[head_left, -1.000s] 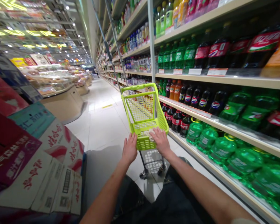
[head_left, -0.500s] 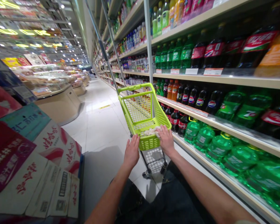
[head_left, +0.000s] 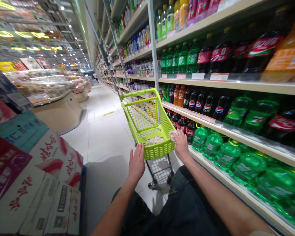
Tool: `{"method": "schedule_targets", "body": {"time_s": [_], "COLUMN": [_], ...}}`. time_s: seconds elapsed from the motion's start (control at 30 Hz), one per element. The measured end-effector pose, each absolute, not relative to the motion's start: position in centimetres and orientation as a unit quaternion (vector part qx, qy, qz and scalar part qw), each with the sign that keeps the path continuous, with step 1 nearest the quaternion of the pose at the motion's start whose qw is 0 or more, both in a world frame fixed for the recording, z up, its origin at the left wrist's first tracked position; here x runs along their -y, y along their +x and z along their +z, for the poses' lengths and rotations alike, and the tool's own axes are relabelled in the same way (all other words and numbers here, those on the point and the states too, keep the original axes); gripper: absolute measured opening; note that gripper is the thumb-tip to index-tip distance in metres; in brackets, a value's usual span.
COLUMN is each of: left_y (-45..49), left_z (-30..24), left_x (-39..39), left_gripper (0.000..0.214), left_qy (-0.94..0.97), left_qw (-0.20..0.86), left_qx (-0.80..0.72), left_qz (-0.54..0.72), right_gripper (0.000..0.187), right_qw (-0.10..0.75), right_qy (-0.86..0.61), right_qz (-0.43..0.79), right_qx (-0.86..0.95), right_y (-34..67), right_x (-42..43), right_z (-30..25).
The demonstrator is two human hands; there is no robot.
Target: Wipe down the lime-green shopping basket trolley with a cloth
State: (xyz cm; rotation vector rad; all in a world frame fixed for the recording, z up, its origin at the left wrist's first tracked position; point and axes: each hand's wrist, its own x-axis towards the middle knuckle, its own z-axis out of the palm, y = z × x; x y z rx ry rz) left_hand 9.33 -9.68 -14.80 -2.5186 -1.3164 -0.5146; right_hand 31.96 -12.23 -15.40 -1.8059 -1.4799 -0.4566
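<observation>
A small lime-green shopping cart (head_left: 159, 151) with a plastic mesh basket stands right in front of my knees. My left hand (head_left: 137, 163) rests against its near left corner, fingers stretched out and holding nothing. At the near right corner, my right hand (head_left: 182, 145) presses a crumpled whitish cloth (head_left: 172, 135) against the basket's rim. Its fingers are bent over the cloth and partly hide it. Another crumpled pale thing (head_left: 156, 140) lies on the basket floor; its kind I cannot make out.
Drink shelves (head_left: 236, 129) run along the right, close to the cart, with large green bottles (head_left: 250, 164) at the bottom. Stacked cartons (head_left: 56, 157) stand at my left. A tiled aisle (head_left: 105, 131) leads away past a rounded display counter (head_left: 61, 111).
My right hand has shifted from the near rim to the outside of the right corner with the cloth. More of the pale thing in the basket shows now. My left hand stays at its corner.
</observation>
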Motion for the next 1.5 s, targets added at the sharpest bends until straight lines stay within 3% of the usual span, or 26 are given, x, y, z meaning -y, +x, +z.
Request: {"method": "schedule_targets", "body": {"time_s": [0.27,0.47,0.7,0.9,1.1,1.3,1.5], "left_y": [9.8,10.3,12.5,12.7,12.5,11.9,11.9], "left_z": [-14.5,-14.1,-13.4,-13.5,-13.4,-13.6,-13.5], "left_x": [10.3,10.6,10.9,11.3,11.6,11.6,11.7], "left_gripper": [0.064,0.060,0.053,0.059,0.062,0.063,0.064], "left_qy": [-0.863,-0.861,-0.884,-0.876,-0.877,-0.870,-0.872], "left_qw": [0.128,0.121,0.095,0.091,0.093,0.094,0.090], "left_qx": [0.458,0.467,0.430,0.446,0.443,0.453,0.450], "left_qz": [-0.170,-0.164,-0.159,-0.158,-0.161,-0.170,-0.170], "right_gripper": [0.047,0.047,0.047,0.046,0.045,0.046,0.047], "right_qw": [0.344,0.378,0.329,0.353,0.326,0.352,0.350], "right_qy": [-0.582,-0.725,-0.612,-0.749,-0.634,-0.733,-0.612], "right_qz": [-0.139,-0.155,-0.139,-0.143,-0.139,-0.133,-0.115], "right_qx": [0.724,0.554,0.706,0.542,0.687,0.567,0.700], "right_y": [25.2,31.8,26.8,32.4,29.2,32.9,27.3], "right_x": [12.3,12.3,11.5,12.0,12.6,12.2,12.1], "right_z": [-16.0,-15.1,-15.3,-14.7,-15.6,-14.2,-15.1]}}
